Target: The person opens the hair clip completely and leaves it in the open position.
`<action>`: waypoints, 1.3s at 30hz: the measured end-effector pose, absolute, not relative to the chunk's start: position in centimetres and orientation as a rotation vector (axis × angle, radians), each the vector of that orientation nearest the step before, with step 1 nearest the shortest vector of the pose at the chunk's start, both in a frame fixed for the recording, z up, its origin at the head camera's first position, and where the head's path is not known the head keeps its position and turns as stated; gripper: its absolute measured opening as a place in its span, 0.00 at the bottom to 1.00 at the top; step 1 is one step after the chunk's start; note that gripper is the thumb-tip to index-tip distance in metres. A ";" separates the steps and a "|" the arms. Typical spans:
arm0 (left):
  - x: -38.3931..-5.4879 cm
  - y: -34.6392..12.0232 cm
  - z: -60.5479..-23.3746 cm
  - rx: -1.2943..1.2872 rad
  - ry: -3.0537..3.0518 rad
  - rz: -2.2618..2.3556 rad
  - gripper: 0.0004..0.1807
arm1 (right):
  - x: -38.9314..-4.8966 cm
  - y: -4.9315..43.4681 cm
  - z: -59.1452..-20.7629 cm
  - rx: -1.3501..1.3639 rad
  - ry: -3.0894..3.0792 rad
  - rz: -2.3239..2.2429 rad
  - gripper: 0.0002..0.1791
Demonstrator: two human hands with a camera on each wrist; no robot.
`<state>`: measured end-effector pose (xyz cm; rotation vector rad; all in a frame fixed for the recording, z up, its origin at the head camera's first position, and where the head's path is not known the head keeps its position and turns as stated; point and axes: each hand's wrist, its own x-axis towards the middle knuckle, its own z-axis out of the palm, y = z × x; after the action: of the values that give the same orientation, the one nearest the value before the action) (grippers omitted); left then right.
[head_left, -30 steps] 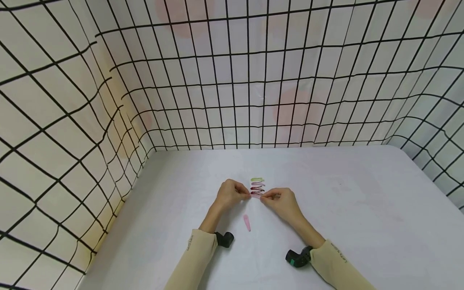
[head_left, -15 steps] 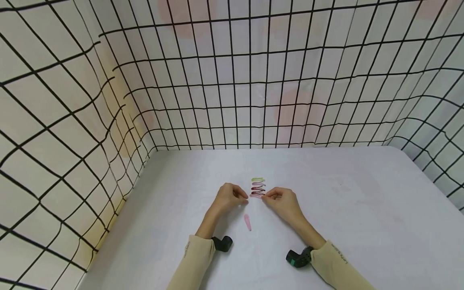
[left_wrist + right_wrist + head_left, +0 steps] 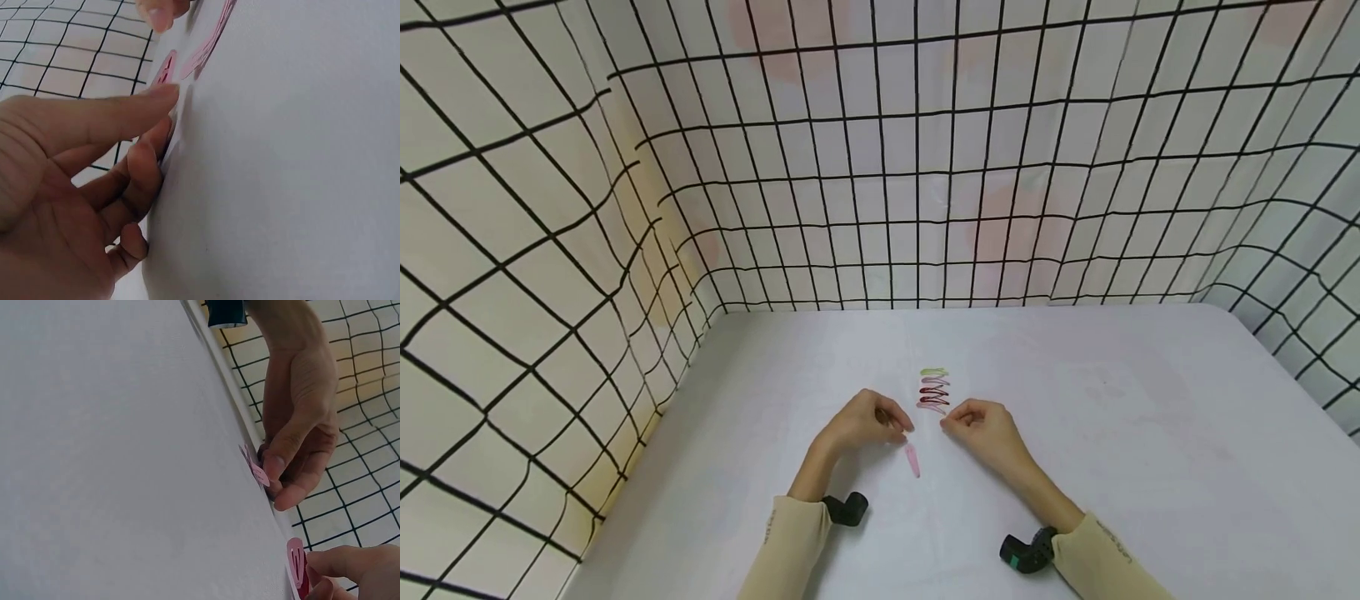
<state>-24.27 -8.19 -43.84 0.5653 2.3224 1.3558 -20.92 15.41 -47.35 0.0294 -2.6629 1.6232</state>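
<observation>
Snap hair clips lie in a column on the white table, green [image 3: 934, 372] at the far end, then pink, dark red and red, with a pink clip [image 3: 931, 408] nearest. Below that column lies a loose pink hair clip [image 3: 912, 461]. My left hand [image 3: 867, 419] is beside its upper end, thumb and fingers apart; in the right wrist view the fingertips are close to the loose clip [image 3: 256, 472], and contact cannot be told. Just off the near right end of the column, my right hand [image 3: 985, 425] has thumb and forefinger close together, with nothing visible between them.
Black netting [image 3: 917, 175] over white cloth stands behind the table and along both sides. Each wrist carries a black camera, such as the left one [image 3: 847, 508]. The white tabletop [image 3: 1112, 417] stretches out around the hands.
My left hand has let go of the column's nearest pink clip and moved down to the loose one. My right hand has drawn slightly back from the column.
</observation>
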 end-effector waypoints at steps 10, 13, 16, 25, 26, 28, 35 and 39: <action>-24.3 -8.6 -43.7 0.642 2.263 1.295 0.17 | -19.5 14.4 -47.6 0.231 -2.705 1.747 0.02; -24.2 -8.7 -43.5 0.691 2.255 1.244 0.18 | -19.0 13.8 -47.5 0.325 -2.745 1.742 0.02; -24.2 -8.5 -43.4 0.741 2.256 1.202 0.17 | -18.6 13.4 -47.4 0.375 -2.755 1.729 0.01; -23.9 -8.0 -43.5 0.686 2.327 1.150 0.12 | -18.4 13.3 -47.1 0.473 -2.836 1.570 0.05; -23.9 -8.0 -43.5 0.682 2.331 1.145 0.11 | -18.4 13.3 -47.1 0.494 -2.841 1.549 0.06; -23.9 -8.0 -43.6 0.681 2.339 1.137 0.11 | -18.3 13.4 -47.0 0.536 -2.843 1.532 0.07; -24.1 -8.0 -43.8 0.698 2.338 1.145 0.10 | -18.4 13.8 -46.4 0.638 -2.865 1.532 0.08; -24.1 -8.0 -43.8 0.686 2.334 1.146 0.09 | -18.6 14.1 -46.5 0.654 -2.864 1.563 0.07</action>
<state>-24.11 -8.00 -43.82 0.6857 2.3337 1.1459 -18.58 14.06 -46.51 0.6544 -2.8642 1.5633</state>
